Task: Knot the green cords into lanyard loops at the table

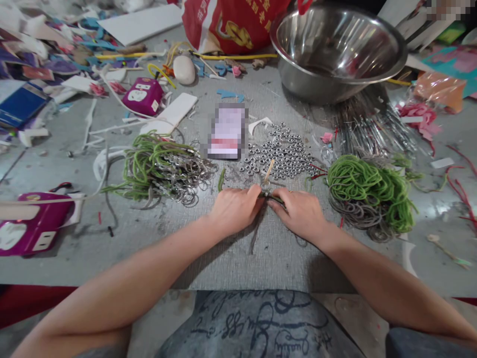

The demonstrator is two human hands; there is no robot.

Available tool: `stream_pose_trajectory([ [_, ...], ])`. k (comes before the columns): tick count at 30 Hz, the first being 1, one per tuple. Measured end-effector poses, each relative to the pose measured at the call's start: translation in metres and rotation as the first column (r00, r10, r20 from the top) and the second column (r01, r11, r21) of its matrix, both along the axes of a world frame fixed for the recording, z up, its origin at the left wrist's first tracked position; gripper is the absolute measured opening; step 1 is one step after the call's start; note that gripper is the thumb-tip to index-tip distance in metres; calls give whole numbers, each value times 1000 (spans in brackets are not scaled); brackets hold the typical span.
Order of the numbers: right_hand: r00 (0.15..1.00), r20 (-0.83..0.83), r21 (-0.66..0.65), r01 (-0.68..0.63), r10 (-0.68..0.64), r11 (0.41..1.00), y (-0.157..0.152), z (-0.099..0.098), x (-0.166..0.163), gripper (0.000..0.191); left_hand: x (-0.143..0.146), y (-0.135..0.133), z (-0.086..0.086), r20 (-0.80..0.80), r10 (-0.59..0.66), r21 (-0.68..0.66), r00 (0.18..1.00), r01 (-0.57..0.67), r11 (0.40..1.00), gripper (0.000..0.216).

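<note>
My left hand (pixel 235 211) and my right hand (pixel 301 213) meet at the middle of the grey table, fingers pinched. Between them runs a short green and grey cord (pixel 278 200), gripped from both sides; a grey tail hangs below my left fingers. Just beyond the fingertips a thin wooden stick (pixel 269 170) points away from me. Small silver metal beads or nuts (pixel 286 151) are scattered past the hands. To the left lies a bundle of green and grey cords with metal clasps (pixel 164 169). On the right is a heap of plain green and grey cords (pixel 368 191).
A phone (pixel 225 132) lies beyond my left hand. A steel basin (pixel 335 82) and a red bag (pixel 238 25) stand at the back. Purple boxes (pixel 143 96), white strips and scraps crowd the left. Thin metallic strands (pixel 372 119) spread under the basin.
</note>
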State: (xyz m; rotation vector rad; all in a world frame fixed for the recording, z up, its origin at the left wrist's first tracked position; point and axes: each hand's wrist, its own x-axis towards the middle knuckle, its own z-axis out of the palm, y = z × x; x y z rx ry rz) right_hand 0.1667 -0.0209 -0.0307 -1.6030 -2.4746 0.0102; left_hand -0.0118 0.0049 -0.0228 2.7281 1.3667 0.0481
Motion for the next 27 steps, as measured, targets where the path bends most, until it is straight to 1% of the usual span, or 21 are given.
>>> stream_pose_trajectory([
  [5, 991, 113, -159, 95, -78, 983, 1, 10, -4, 22, 3, -2, 5, -20, 66, -67, 998, -67, 995, 31],
  [9, 977, 194, -261, 142, -93, 955, 3, 18, -6, 24, 3, 0, 6, -50, 100, -137, 994, -106, 985, 32],
  [16, 976, 213, -377, 129, -50, 917, 6, 24, -2, 25, -1, 5, 14, -143, 39, -215, 989, -70, 974, 27],
  [22, 980, 201, -430, 95, -8, 898, 7, 27, 2, 22, -2, 7, 21, -164, -34, -254, 986, -8, 967, 23],
  [24, 982, 187, -414, 93, -15, 905, 6, 25, 2, 23, -2, 6, 20, -153, -37, -240, 987, -1, 971, 25],
  [27, 988, 143, -346, 107, -60, 932, 4, 21, 3, 29, -2, 4, 14, -104, -19, -193, 994, -2, 981, 36],
])
